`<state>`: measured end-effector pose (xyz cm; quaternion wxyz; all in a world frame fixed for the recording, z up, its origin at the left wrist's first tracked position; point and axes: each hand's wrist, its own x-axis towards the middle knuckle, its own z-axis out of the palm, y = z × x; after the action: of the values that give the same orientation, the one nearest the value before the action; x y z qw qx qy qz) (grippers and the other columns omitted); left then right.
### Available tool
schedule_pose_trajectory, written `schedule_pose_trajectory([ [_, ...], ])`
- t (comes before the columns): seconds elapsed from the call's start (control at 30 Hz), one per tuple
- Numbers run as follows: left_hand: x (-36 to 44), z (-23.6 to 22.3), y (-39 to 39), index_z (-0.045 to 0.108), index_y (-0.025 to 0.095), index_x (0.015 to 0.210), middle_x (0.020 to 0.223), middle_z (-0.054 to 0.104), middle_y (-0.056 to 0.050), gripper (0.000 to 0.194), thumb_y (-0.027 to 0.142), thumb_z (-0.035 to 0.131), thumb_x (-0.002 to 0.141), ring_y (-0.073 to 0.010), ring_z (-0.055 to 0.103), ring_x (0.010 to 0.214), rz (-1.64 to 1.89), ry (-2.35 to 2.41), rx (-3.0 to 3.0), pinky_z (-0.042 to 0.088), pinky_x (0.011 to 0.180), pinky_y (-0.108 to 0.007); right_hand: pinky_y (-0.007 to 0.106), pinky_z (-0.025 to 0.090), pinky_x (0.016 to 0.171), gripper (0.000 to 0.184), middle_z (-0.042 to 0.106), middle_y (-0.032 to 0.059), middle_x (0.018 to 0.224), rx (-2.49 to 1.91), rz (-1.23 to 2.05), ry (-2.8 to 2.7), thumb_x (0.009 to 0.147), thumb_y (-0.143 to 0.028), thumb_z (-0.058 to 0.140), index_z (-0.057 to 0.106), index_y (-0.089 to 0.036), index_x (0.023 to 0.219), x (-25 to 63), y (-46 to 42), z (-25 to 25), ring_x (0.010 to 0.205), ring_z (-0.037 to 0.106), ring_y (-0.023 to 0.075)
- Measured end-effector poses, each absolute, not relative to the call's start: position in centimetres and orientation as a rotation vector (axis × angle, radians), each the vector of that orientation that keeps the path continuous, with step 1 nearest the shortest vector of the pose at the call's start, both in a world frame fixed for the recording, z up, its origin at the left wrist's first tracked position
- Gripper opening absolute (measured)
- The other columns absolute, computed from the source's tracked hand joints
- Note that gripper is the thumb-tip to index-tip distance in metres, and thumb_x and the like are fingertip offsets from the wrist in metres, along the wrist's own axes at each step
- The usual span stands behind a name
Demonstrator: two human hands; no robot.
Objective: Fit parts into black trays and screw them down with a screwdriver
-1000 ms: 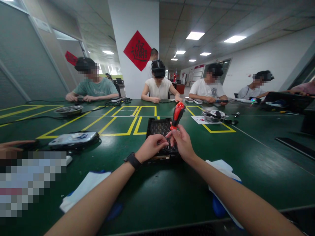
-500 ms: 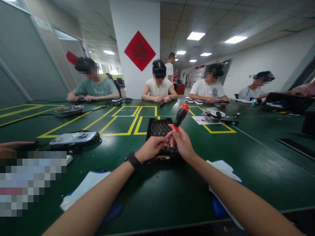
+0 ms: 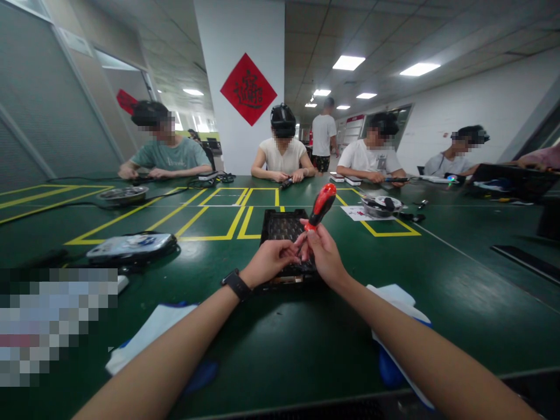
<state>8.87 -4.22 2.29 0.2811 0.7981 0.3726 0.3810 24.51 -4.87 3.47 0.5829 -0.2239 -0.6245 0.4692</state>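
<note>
My right hand [image 3: 324, 254] is closed around the lower end of a red-and-black screwdriver [image 3: 321, 206], whose handle tilts up and to the right. My left hand [image 3: 270, 261], with a black watch on its wrist, pinches together right beside the screwdriver's tip; what the fingers hold is too small to see. Both hands hover over the near end of a black perforated tray [image 3: 284, 228] lying on the green table [image 3: 271, 332].
White-and-blue cloths lie by my left forearm [image 3: 149, 338] and under my right forearm [image 3: 394, 297]. A grey device [image 3: 130, 245] sits at the left. Yellow tape lines mark the table. Several seated people work across the table; a metal bowl [image 3: 380, 205] stands at the right.
The screwdriver handle has tilted further to the right. A hand at the far left edge has gone out of view. A standing person in the background walked to the right.
</note>
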Motion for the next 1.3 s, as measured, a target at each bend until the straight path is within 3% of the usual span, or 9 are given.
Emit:
schedule_pose_trajectory([
  [0.13,8.98,2.30,-4.26,0.061,0.012,0.087,0.082,0.067,-0.005,0.015,0.023,0.057,0.077,-0.0128,0.061,0.074,1.007,0.885,2.054,0.048,0.071,-0.025,0.020,0.041,0.047,0.035,0.057,-0.0002,0.079,-0.534,1.096,-1.441,0.087,-0.043,0.039,0.045,-0.021,0.114,24.55,-4.79,3.40,0.048,0.047,0.0053],
  [0.37,8.97,2.20,-4.27,0.060,0.013,0.083,0.070,0.062,-0.001,0.023,0.030,0.066,0.070,-0.0102,0.056,0.062,1.045,0.994,2.122,0.046,0.059,-0.021,0.020,0.041,0.047,0.034,0.057,-0.0009,0.077,-0.534,1.079,-1.425,0.086,-0.043,0.042,0.046,-0.022,0.112,24.51,-4.89,3.56,0.047,0.048,0.0054],
  [0.53,8.90,2.28,-4.32,0.062,0.013,0.083,0.075,0.064,-0.002,0.013,0.023,0.059,0.076,-0.0114,0.058,0.068,1.030,0.998,2.170,0.045,0.065,-0.022,0.020,0.041,0.046,0.035,0.058,-0.0010,0.078,-0.525,1.093,-1.427,0.086,-0.042,0.042,0.045,-0.023,0.114,24.51,-5.03,3.70,0.046,0.048,0.0052],
  [0.7,9.00,2.63,-4.44,0.060,0.013,0.090,0.088,0.066,-0.005,0.017,0.021,0.048,0.083,-0.0130,0.060,0.080,1.003,0.831,2.121,0.046,0.074,-0.024,0.020,0.040,0.044,0.035,0.058,-0.0012,0.080,-0.529,1.082,-1.420,0.086,-0.042,0.041,0.042,-0.023,0.116,24.52,-5.10,3.78,0.044,0.046,0.0043],
  [1.03,8.93,2.79,-4.51,0.062,0.013,0.085,0.077,0.064,-0.003,0.019,0.030,0.060,0.076,-0.0117,0.058,0.070,0.983,0.948,2.162,0.046,0.068,-0.023,0.018,0.036,0.042,0.034,0.056,-0.0028,0.074,-0.534,1.084,-1.421,0.086,-0.043,0.041,0.042,-0.023,0.114,24.48,-5.17,3.79,0.042,0.044,0.0040],
  [1.3,8.90,2.87,-4.65,0.063,0.013,0.088,0.084,0.067,-0.004,0.016,0.022,0.053,0.080,-0.0132,0.060,0.077,0.943,0.852,2.154,0.045,0.072,-0.023,0.019,0.036,0.041,0.032,0.056,-0.0025,0.076,-0.535,1.094,-1.414,0.087,-0.042,0.039,0.042,-0.024,0.114,24.59,-5.12,3.84,0.041,0.043,0.0040],
])
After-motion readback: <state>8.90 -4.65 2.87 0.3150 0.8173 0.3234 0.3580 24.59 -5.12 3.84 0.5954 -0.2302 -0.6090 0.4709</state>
